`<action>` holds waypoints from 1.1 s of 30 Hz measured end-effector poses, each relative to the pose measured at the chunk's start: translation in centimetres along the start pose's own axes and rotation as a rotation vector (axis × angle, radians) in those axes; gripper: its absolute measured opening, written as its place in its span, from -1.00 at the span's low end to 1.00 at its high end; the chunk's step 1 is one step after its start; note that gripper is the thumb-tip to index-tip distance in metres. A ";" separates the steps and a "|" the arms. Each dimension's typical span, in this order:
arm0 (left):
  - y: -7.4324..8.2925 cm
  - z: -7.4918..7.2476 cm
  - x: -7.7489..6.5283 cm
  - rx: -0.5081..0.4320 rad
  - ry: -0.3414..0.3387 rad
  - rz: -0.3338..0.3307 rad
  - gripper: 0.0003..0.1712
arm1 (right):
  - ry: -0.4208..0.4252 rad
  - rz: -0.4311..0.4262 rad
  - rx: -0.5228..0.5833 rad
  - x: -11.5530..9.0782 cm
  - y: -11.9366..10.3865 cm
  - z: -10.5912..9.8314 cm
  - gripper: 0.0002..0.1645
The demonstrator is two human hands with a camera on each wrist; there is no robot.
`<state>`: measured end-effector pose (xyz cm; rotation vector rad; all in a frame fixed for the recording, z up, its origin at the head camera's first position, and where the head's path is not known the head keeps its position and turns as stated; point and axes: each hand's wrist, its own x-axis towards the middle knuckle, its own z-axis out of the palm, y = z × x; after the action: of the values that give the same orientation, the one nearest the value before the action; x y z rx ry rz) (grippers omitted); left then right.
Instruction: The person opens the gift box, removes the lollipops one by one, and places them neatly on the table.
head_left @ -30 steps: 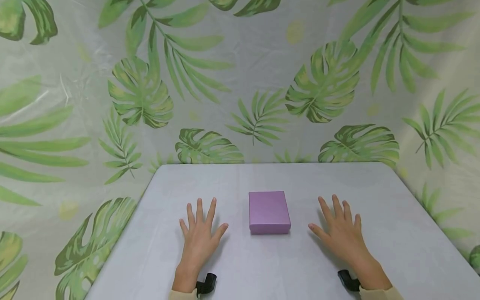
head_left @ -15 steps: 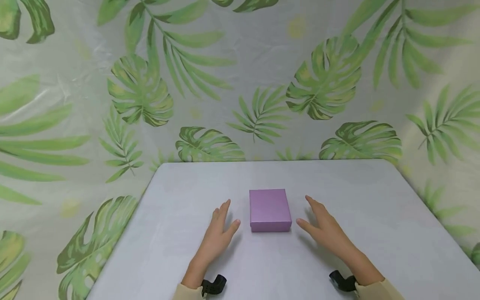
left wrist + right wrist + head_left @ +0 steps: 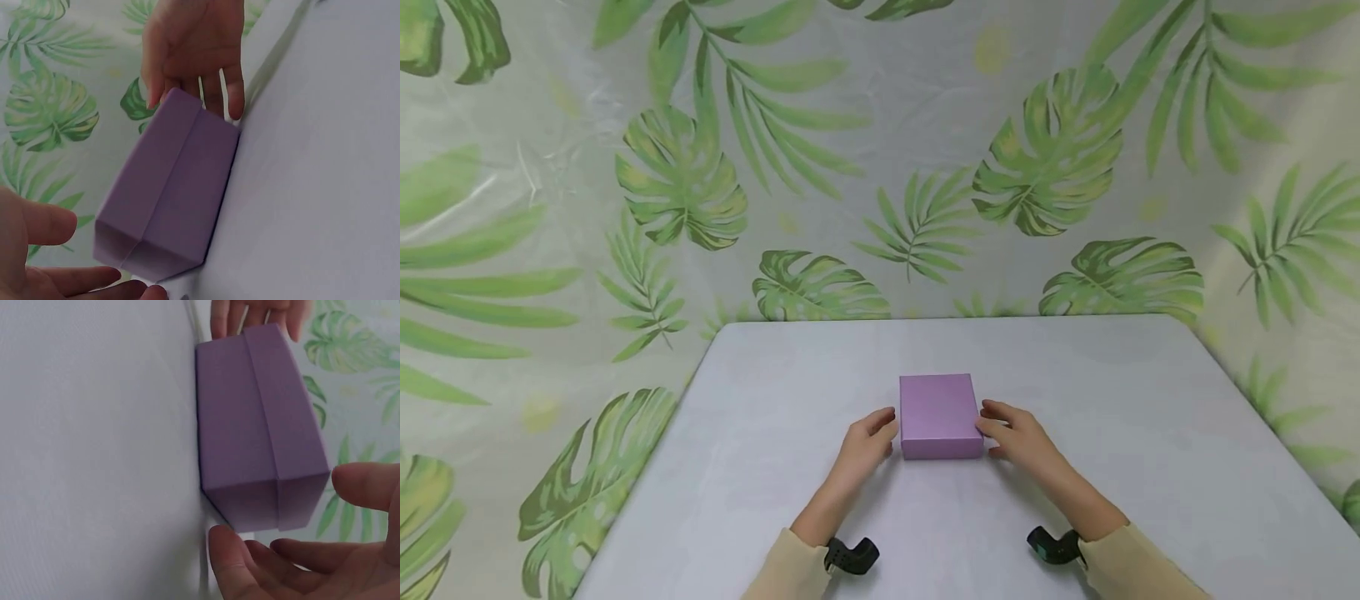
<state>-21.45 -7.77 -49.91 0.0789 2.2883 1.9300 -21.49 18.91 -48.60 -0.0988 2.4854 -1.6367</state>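
A purple lidded box lies flat on the white table. In the head view my left hand is just off its left side, fingers loosely bent. On the other side, my right hand has its thumb at the box's right edge; whether it touches is hard to tell. The left wrist view has the left thumb apart from the box, with the fingertips close to its end. From the right wrist, the right thumb is by the lid's corner, and the other fingers are near the box's end.
The white table extends around the box on all sides. A leaf-patterned sheet hangs behind and beside it. Black wrist cameras sit on both wrists, by the beige sleeves.
Both hands have moved inward from either side to the box, turning from spread, palm-down to palms facing each other, with fingers now bent. The box has stayed on the table.
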 end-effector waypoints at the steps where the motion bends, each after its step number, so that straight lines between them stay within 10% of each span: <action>1: 0.1 0.3 0.1 -0.019 0.006 -0.009 -0.43 | 0.004 0.008 0.001 0.0 0.0 0.2 -0.26; 8: 0.3 1.5 0.7 -0.130 0.029 -0.011 -0.38 | 0.072 0.026 -0.007 0.4 -0.2 1.2 -0.35; 33: 1.6 1.8 1.3 -0.052 0.062 0.008 -0.41 | 0.041 0.044 0.061 0.5 -1.4 0.6 -0.33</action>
<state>-22.52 -5.57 -48.75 0.0221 2.2774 2.0227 -21.94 17.73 -47.64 -0.0026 2.4462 -1.7119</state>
